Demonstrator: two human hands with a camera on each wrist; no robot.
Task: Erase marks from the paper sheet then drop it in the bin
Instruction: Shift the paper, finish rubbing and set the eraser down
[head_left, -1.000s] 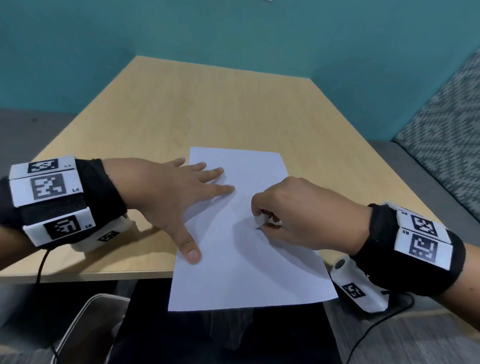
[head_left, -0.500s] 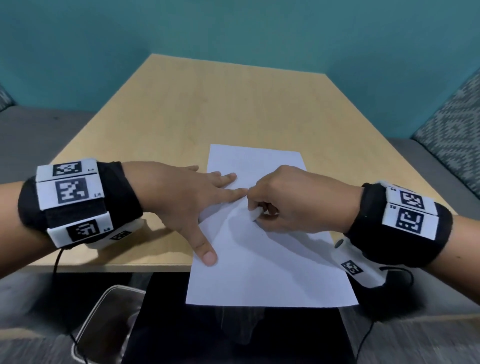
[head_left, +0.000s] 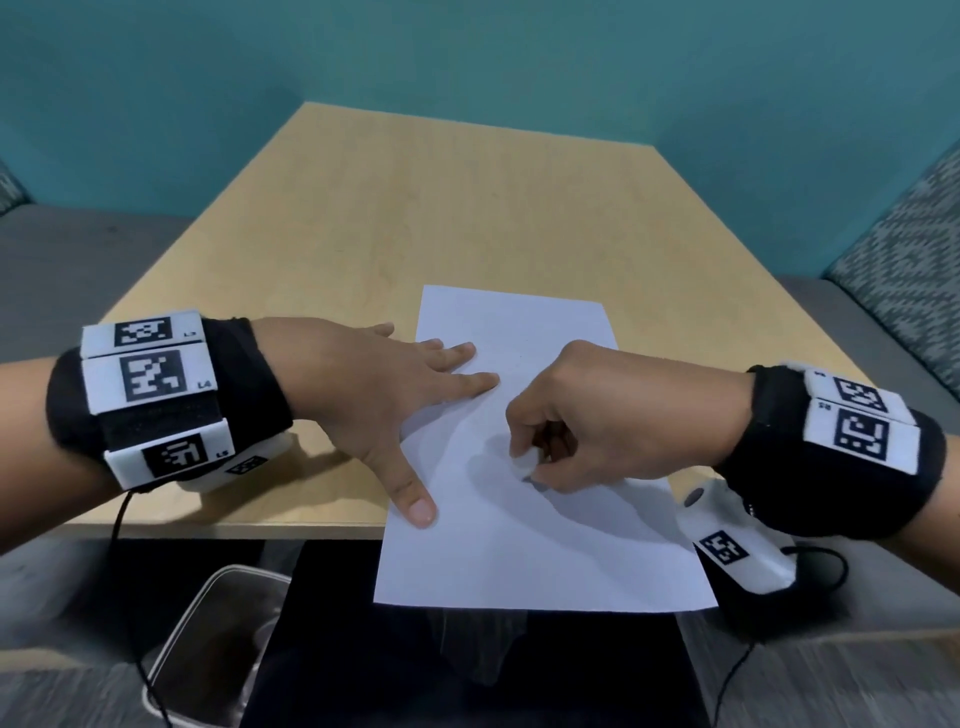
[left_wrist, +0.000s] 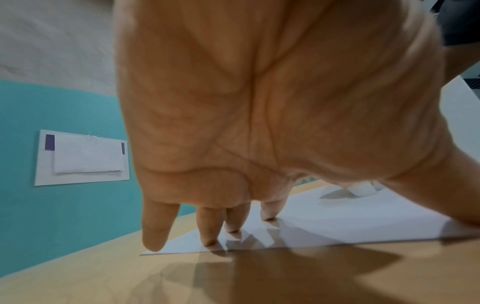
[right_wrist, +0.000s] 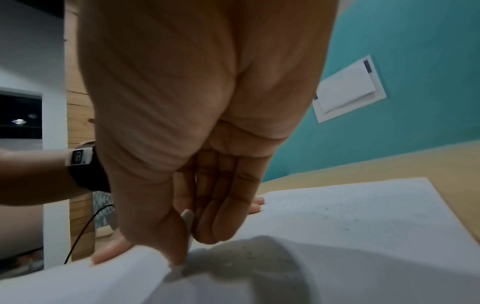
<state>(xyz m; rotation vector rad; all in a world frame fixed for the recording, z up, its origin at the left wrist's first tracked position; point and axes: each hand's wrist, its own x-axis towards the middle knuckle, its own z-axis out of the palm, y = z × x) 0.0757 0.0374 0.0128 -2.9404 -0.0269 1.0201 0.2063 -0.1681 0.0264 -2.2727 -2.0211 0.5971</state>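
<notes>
On the left wrist band (head_left: 150, 382) "L4" reads; left hand (head_left: 374, 395) flat on paper sheet (head_left: 524, 551), right hand (head_left: 582, 431) pinching eraser (head_left: 521, 464).

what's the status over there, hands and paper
Left hand flat, pinning paper sheet to table. Right hand pinching eraser on sheet. Bin below left, nothing blocking.

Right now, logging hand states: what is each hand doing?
Left hand: open, fingers flat, pressing the paper sheet down.
Right hand: closed, pinching the white eraser against the sheet.
</notes>
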